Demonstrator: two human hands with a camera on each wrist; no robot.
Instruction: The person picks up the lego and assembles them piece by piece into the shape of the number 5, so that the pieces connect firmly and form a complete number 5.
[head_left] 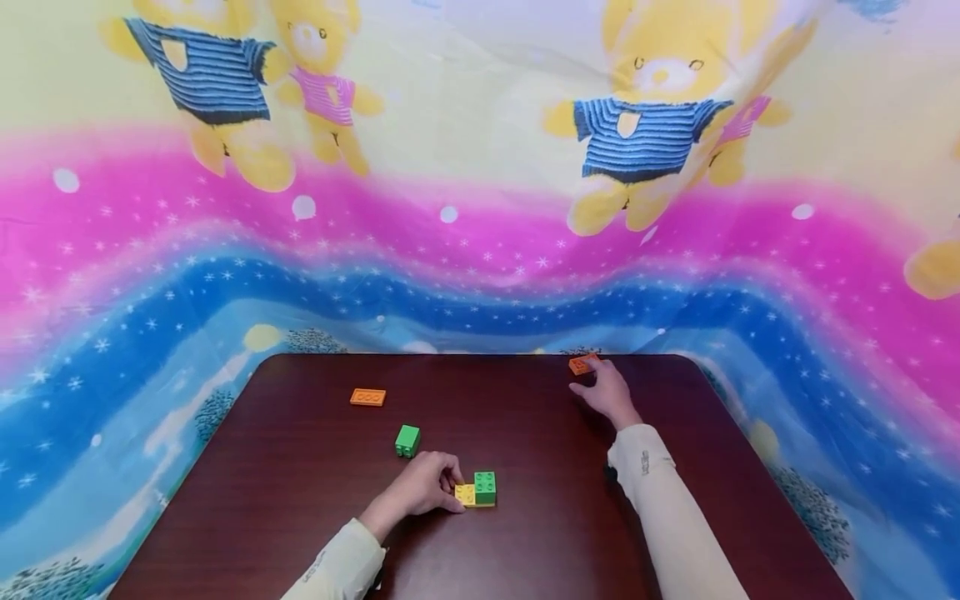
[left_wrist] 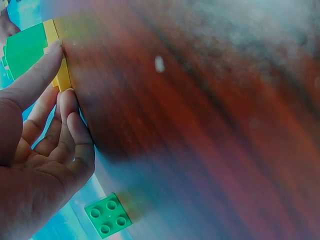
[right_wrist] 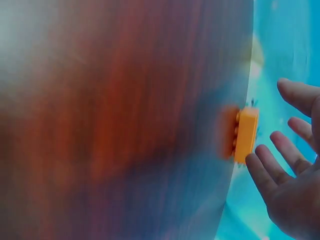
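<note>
left hand [head_left: 422, 490] pinches yellow brick [head_left: 465, 493]; beyond it: green block [head_left: 408, 439], orange plate [head_left: 368, 397], right hand [head_left: 609, 393] spread near orange brick [head_left: 580, 365].

The low brick [head_left: 465, 495] is yellow, the block on it [head_left: 485, 488] green, and the loose block [head_left: 407, 440] the same green. The right plate [head_left: 578, 367] and left plate [head_left: 368, 397] are both orange. The worktop [head_left: 517, 425] is dark reddish brown with streaky grain; the sleeves [head_left: 678, 517] are off-white with dark lettering [head_left: 645, 462]. The cloth [head_left: 480, 242] shades from cream through magenta, flecked white, to blue, with yellow bears [head_left: 663, 77] in blue or pink striped tops [head_left: 645, 150].
</note>
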